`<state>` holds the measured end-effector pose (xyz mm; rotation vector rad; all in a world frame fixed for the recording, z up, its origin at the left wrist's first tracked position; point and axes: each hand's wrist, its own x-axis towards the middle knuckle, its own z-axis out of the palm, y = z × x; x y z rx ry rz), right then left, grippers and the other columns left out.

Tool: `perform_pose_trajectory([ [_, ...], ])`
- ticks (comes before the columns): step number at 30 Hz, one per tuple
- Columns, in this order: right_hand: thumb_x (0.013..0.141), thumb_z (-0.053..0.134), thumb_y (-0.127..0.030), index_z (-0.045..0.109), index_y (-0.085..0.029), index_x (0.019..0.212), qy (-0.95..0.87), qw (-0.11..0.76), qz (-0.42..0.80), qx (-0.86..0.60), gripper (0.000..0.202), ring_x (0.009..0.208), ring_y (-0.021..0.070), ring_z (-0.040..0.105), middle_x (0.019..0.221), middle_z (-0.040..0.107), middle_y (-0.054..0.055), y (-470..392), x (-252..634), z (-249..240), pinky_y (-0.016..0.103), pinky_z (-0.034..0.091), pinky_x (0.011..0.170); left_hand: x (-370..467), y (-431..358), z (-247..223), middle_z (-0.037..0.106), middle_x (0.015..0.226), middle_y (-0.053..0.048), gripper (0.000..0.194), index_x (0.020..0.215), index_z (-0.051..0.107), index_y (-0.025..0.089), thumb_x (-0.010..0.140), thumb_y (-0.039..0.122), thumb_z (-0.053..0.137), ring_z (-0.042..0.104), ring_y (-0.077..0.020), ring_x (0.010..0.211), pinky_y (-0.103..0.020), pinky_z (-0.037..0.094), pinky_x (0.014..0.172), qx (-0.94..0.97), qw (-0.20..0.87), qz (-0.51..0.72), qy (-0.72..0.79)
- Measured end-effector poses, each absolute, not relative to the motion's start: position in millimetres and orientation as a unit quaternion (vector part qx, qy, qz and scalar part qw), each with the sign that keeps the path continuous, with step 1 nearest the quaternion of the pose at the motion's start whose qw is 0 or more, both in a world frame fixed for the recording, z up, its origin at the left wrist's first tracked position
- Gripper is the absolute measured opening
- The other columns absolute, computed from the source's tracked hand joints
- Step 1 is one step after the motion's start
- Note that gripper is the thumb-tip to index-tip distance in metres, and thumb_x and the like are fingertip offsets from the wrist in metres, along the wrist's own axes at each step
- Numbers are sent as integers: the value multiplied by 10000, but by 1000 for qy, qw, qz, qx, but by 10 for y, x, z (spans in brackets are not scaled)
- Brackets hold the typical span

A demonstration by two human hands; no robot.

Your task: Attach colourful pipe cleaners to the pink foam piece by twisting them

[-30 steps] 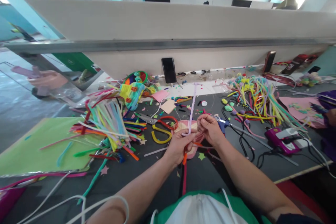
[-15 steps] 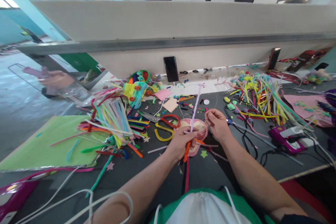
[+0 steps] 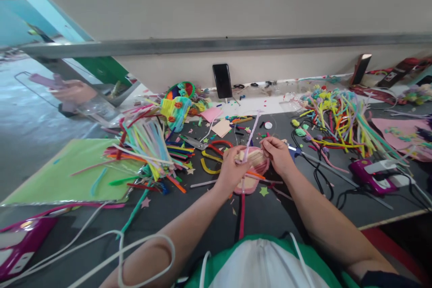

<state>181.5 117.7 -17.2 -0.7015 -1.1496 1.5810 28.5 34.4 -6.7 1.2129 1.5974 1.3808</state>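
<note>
Left hand (image 3: 232, 168) is shifting up slightly, grip holding lilac pipe cleaner (image 3: 253, 132); right hand (image 3: 279, 155) is pinching narrowly, contents unclear; handling likely continuing.

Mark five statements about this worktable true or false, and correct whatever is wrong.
1. The left hand holds a lilac pipe cleaner. True.

2. The right hand grips the scissors. False: the scissors lie on the table, nearer the left hand than the right hand.

3. A black phone stands propped up beyond the hands. True.

4. The green sheet lies on the right side of the table. False: the green sheet is on the left side.

5. A purple power strip lies to the right of the right hand. True.
</note>
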Motion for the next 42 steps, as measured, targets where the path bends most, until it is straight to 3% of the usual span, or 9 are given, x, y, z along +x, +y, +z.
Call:
perform_pose_trajectory([
  [5, 757, 702, -370, 686, -189, 798, -491, 487, 657, -301, 186, 487, 66, 399, 627, 548, -31, 1150, 1787, -185, 229, 300, 482, 216, 383, -99, 504, 1128, -89, 378, 1049, 712, 249, 681, 165, 726, 513, -223, 1053, -366, 492, 878, 560, 246, 490, 621],
  [12, 758, 700, -352, 689, -186, 805, -491, 480, 661, -302, 173, 475, 58, 402, 653, 570, -26, 1148, 1762, -222, 224, 289, 469, 234, 406, -204, 413, 1326, -107, 258, 981, 747, 230, 734, 178, 697, 472, -279, 1208, -445, 392, 1039, 568, 195, 504, 620],
  [20, 726, 700, -322, 696, -203, 813, -537, 471, 594, -372, 147, 542, 98, 462, 675, 621, -19, 1187, 1814, -219, 240, 364, 537, 229, 395, -191, 394, 1320, -96, 267, 1004, 752, 234, 757, 172, 669, 476, -273, 1220, -429, 399, 1051, 591, 157, 494, 619],
  [42, 700, 678, -285, 667, -204, 680, -574, 488, 503, -424, 85, 598, 134, 487, 626, 589, -18, 1145, 1777, -206, 273, 388, 596, 240, 352, -218, 392, 1340, -69, 259, 1009, 748, 269, 787, 186, 643, 454, -252, 1239, -430, 393, 1062, 633, 118, 473, 601],
])
